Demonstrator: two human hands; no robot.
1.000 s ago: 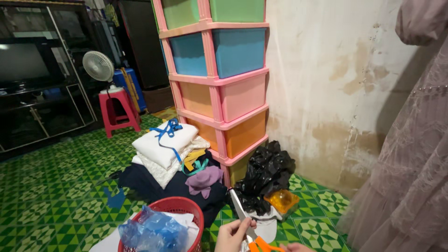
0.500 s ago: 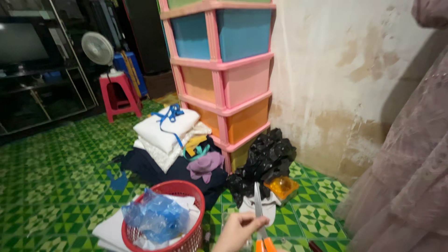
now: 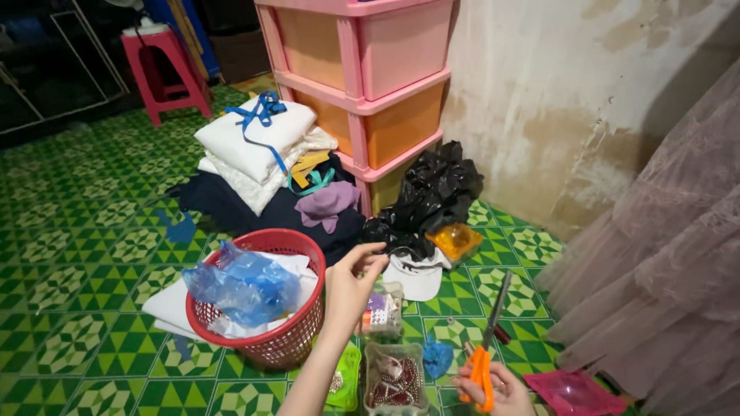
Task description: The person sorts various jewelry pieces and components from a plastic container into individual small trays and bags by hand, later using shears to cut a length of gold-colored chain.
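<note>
nearby, a red basket point(image 3: 270, 327) crowds the left hand point(image 3: 351, 281).

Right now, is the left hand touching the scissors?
No. The left hand is raised with pinched fingers beside the red basket, apart from the orange-handled scissors, which the right hand holds.

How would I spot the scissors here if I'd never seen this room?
Find the red basket on the green tiled floor. Right of it, at the bottom edge, the right hand holds the scissors. They alone have bright orange handles, with a long grey blade pointing up.
</note>
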